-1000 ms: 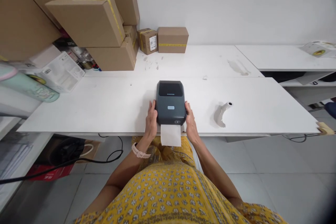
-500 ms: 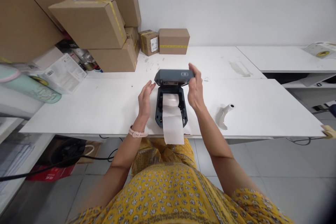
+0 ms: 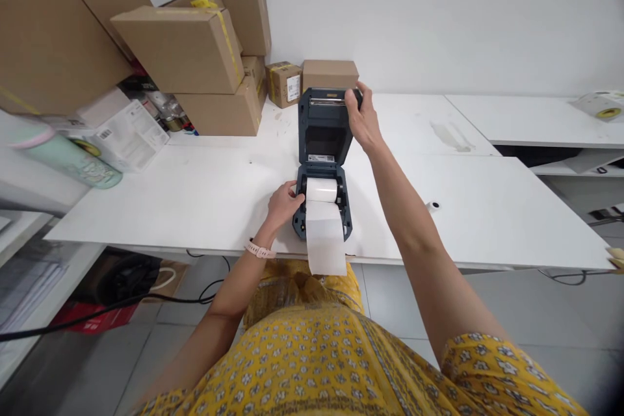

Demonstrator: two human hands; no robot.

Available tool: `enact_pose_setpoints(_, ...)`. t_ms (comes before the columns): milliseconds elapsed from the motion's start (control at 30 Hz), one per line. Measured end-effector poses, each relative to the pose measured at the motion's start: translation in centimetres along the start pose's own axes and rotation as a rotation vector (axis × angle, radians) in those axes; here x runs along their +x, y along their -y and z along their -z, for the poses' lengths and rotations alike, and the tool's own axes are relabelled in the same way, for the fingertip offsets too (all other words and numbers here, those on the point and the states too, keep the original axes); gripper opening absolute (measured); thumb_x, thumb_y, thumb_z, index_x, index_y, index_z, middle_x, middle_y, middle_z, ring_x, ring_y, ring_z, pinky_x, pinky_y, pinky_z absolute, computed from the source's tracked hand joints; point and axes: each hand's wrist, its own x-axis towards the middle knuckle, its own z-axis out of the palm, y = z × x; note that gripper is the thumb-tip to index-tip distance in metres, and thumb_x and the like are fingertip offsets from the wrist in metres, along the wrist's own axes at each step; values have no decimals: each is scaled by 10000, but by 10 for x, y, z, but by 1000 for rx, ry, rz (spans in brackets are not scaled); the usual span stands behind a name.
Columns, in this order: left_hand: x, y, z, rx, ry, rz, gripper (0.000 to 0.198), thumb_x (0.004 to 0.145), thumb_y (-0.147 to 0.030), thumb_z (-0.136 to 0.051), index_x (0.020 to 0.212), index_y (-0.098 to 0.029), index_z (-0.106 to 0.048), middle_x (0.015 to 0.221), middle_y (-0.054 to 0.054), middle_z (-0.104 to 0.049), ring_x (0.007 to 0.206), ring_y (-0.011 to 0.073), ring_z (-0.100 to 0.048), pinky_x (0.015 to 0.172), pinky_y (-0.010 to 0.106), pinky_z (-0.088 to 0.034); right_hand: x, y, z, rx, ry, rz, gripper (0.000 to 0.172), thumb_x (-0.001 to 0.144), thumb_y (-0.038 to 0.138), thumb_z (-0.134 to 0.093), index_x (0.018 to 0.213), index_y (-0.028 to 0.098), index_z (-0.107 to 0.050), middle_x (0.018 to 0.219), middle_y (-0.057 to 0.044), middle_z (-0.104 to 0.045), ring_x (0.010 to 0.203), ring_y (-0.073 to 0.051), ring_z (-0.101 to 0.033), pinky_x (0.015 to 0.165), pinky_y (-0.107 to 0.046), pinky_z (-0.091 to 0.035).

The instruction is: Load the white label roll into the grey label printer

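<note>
A dark blue-grey label printer (image 3: 298, 224) stands at the front edge of the white table, its lid (image 3: 305, 120) raised nearly upright. My right hand (image 3: 363, 118) grips the lid's upper right corner, thumb on the inner face and fingers behind. Against the left side of the printer's base rests my left hand (image 3: 285, 205), with its thumb over the rim and the other fingers partly hidden. Inside the base lies a white label roll (image 3: 322, 190). Its paper strip (image 3: 325, 237) runs forward and hangs over the table edge.
Cardboard boxes (image 3: 180, 52) are stacked at the back left, with two smaller ones, including a labelled box (image 3: 284, 84), by the wall. A mint green bottle (image 3: 82, 159) leans at the left. Right of my right arm is a small white roll core (image 3: 433, 207), partly hidden.
The lid has swung further up and back with my right hand on it. My left hand has moved right, from beside the printer onto the side of its base.
</note>
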Motion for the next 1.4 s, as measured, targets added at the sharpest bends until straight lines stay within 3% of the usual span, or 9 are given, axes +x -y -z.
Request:
enact_pose_setpoints(100,4,-9,3,195,69,32,550,741,-287,-631,1286,-212,-643,798,47,-695,871,287,-665,823,384,-481,-37,13,11,-12,-129,188,688,966,700,-348,1512,283,-317,1540,-110,-427,1457,-319,-404,1168,-572,-349)
enact_pose_setpoints(200,6,-16,4,350,122,46,595,773,-287,-581,1362,-204,-573,955,74,-736,939,287,-676,783,352,-481,-80,20,15,-47,-120,279,515,999,581,-402,1382,248,-488,1362,-116,-581,1307,-288,-554,1092,-507,-453)
enact_pose_setpoints(300,7,-22,4,437,134,54,578,793,-284,-565,1366,-203,-560,1036,88,-745,991,285,-683,798,342,-486,-104,16,9,-146,341,297,352,954,450,-557,1218,224,-613,1186,-94,-690,1121,-262,-662,966,-424,-536)
enact_pose_setpoints(400,5,-25,4,468,140,61,555,811,-289,-551,1358,-198,-557,1017,86,-750,1004,286,-689,808,341,-491,-103,10,-2,-352,774,221,448,889,372,-650,1304,218,-581,1325,-118,-659,1224,-310,-623,995,-447,-511)
enact_pose_setpoints(600,6,-23,4,463,164,54,538,823,-302,-534,1351,-196,-544,1020,87,-748,988,293,-693,760,340,-489,-83,5,-29,-662,1135,98,838,798,470,-727,1520,215,-389,1384,-188,-615,1252,-420,-596,1002,-520,-476)
enact_pose_setpoints(800,11,-18,3,503,183,22,537,816,-242,-520,1350,-188,-543,1049,103,-745,1004,298,-691,785,351,-491,-78,2,-23,-426,1154,146,907,683,428,-809,1476,196,-434,1405,-153,-601,1249,-362,-598,1029,-465,-492)
enact_pose_setpoints(1033,9,-16,2,475,174,15,562,841,-248,-505,1397,-161,-513,1085,123,-738,995,303,-693,831,375,-501,-74,5,90,-6,941,274,879,723,363,-779,1506,272,-389,1531,-80,-472,1389,-296,-474,1158,-421,-395)
enact_pose_setpoints(1200,9,-16,0,465,165,12,558,837,-223,-494,1391,-160,-528,1049,114,-738,955,282,-692,816,360,-500,-80,-56,134,-20,805,-1,705,686,303,-760,1347,270,-517,1377,-76,-572,1286,-321,-547,1101,-462,-450)
enact_pose_setpoints(1400,8,-18,1,467,156,7,555,839,-232,-487,1387,-166,-538,963,91,-738,901,269,-687,778,347,-494,-91,-118,117,-33,807,-189,665,631,274,-754,1258,235,-534,1310,-102,-611,1278,-339,-555,1138,-516,-412)
